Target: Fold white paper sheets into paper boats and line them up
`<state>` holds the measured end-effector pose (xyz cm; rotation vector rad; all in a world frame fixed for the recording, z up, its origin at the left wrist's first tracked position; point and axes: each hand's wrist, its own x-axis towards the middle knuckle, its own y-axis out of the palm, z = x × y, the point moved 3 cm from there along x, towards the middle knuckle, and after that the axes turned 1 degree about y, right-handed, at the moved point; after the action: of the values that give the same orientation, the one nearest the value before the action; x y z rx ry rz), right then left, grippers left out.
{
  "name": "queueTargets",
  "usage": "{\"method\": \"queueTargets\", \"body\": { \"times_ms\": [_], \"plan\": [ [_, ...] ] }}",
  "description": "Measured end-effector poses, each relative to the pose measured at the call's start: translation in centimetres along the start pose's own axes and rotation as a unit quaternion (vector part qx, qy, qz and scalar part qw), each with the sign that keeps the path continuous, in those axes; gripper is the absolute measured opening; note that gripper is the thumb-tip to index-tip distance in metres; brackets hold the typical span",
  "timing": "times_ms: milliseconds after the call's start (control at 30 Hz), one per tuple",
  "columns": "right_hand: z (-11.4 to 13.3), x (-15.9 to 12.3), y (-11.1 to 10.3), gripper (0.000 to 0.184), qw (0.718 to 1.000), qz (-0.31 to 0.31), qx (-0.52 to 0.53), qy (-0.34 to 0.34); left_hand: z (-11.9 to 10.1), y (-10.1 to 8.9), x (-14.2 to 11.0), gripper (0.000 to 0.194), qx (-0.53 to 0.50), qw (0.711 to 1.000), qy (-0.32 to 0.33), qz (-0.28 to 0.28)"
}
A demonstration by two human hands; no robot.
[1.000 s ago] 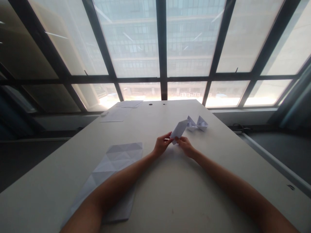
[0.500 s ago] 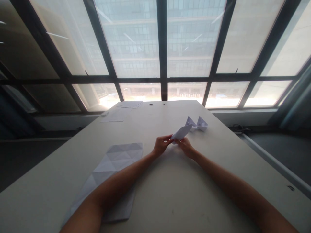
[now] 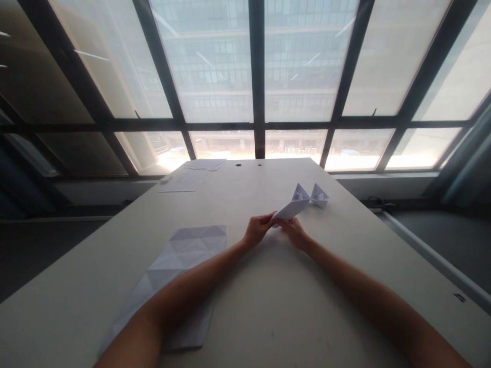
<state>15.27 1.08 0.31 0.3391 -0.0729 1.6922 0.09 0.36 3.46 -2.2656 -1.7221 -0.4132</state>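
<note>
A folded sheet of white paper [image 3: 292,208] is pinched between both hands above the middle of the table, its free end slanting up to the right. My left hand [image 3: 258,228] has its fingers closed on the paper's near left end. Close beside it, my right hand [image 3: 293,231] grips the same end from below. Just behind the paper stand two folded paper boats, the left one [image 3: 299,192] partly covered by the held paper and the right one [image 3: 319,195] in full view. Creased paper sheets [image 3: 192,250] lie under my left forearm.
The white table [image 3: 326,306] stretches away to a wall of windows [image 3: 218,61]. Flat white sheets [image 3: 177,182] rest at its far left, with more paper [image 3: 205,164] behind them. Two small dark holes [image 3: 238,165] show near the far edge.
The free end of the folded paper has swung slightly downward and right, showing more of the left boat's peak. Both hands stay nearly in place, still gripping.
</note>
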Motion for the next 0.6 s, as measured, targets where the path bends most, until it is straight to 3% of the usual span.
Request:
{"method": "queueTargets", "body": {
  "times_ms": [600],
  "plan": [
    [0.21, 0.32, -0.35, 0.048, 0.999, -0.047, 0.012, 0.000, 0.35, -0.34, 0.03, 0.044, 0.054, 0.998, 0.002, 0.028]
  ]
}}
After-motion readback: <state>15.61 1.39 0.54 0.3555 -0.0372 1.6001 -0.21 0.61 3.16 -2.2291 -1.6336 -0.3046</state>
